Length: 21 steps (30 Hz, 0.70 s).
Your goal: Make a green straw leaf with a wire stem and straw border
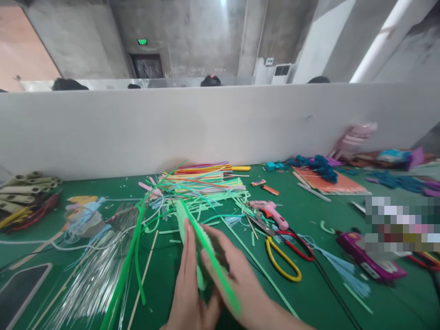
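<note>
Low in the middle of the view, my left hand (189, 275) and my right hand (237, 268) are closed together around a light green fuzzy piece (180, 220). A bright green fuzzy strip, like a pipe cleaner (213, 251), runs along it and slants down across my right hand. Fingers of the left hand press flat against the left side of the piece. The right thumb lies by the strip. The lower part of the piece is partly hidden by my hands. Just beyond them lies a pile of coloured pipe cleaners (206, 179).
To the right lie a pink glue gun (271, 213), scissors with red and yellow handles (283, 263) and a magenta tool (367, 256). Clear thin strips (99, 266), long green stems (132, 256) and a dark flat device (22, 293) lie left. A white partition (206, 123) stands behind.
</note>
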Each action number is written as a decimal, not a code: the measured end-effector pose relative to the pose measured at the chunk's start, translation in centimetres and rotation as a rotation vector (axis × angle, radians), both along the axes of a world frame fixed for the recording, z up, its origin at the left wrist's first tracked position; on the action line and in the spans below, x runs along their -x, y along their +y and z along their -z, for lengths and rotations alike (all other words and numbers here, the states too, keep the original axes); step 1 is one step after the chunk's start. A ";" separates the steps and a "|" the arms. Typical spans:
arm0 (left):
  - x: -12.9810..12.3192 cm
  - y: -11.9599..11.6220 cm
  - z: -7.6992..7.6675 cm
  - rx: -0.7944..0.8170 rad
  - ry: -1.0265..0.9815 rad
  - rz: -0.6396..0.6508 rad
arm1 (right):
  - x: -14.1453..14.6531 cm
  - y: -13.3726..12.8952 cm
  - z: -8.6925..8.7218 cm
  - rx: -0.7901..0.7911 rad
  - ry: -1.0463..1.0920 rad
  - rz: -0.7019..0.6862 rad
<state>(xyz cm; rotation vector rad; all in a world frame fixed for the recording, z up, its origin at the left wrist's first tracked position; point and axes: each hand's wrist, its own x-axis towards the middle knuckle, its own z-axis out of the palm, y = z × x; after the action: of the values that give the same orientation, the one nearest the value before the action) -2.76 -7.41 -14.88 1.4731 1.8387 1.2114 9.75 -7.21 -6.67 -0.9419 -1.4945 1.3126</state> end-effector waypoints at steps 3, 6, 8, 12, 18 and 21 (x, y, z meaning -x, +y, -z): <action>1.5 -0.5 -4.7 -0.261 -0.031 0.178 | -3.2 1.6 0.3 -0.099 -0.153 0.074; 3.8 1.5 -9.6 -0.330 0.090 0.389 | -5.7 2.6 0.3 -0.125 -0.265 0.093; 4.4 3.6 -11.8 -0.249 0.116 0.565 | -6.3 2.9 0.1 -0.163 -0.308 0.089; 2.7 6.1 -12.9 -0.103 0.165 0.799 | -6.4 2.9 -0.4 -0.226 -0.326 0.055; 1.9 5.1 -12.2 0.015 -0.166 0.614 | -6.7 2.8 -0.9 -0.231 -0.283 0.020; 2.8 4.5 -12.1 0.045 -0.216 0.565 | -6.6 2.8 -1.1 -0.227 -0.278 0.024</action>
<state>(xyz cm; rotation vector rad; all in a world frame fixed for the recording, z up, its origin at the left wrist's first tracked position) -5.53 -2.88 -2.80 1.6138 1.1829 0.9886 16.31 -4.44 -5.54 -1.0188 -1.7958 0.9975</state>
